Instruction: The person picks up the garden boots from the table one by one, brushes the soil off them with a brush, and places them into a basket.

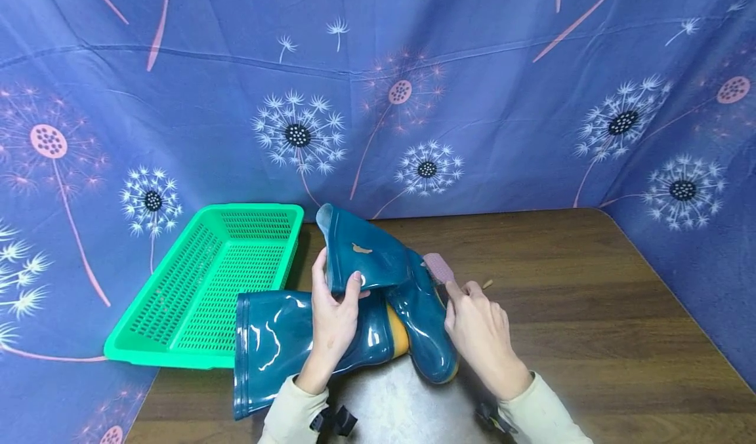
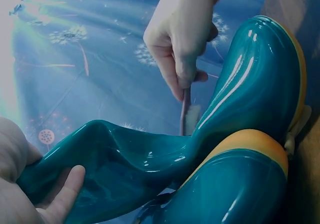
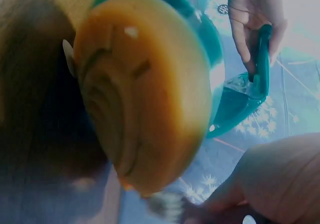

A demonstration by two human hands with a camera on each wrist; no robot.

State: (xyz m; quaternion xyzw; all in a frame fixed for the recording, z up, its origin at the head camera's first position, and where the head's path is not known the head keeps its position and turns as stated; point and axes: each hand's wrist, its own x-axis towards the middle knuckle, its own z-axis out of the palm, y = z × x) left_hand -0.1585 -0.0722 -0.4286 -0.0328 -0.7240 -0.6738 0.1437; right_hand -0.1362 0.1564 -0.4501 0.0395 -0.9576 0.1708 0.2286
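Note:
A glossy teal rubber boot [image 1: 378, 254] with a yellowish sole is held up at a slant, its toe pointing down to the right. My left hand [image 1: 335, 322] grips the boot's shaft near the top opening, thumb on the outside. In my right hand [image 1: 481, 329] is a pinkish scrub brush [image 1: 439, 268]. The left wrist view shows its pale bristles [image 2: 192, 119] against the boot by the ankle. A second teal boot [image 1: 277, 345] lies on its side beneath the first, and my left forearm covers part of it. The patterned sole [image 3: 145, 98] fills much of the right wrist view.
A green perforated plastic basket [image 1: 283, 234] stands at the left, close to the boots. The brown wooden table [image 1: 590, 339] extends to the right, with a small tan piece [image 1: 487, 284] on it beyond my right hand. A blue dandelion-print cloth [image 1: 502, 103] hangs behind.

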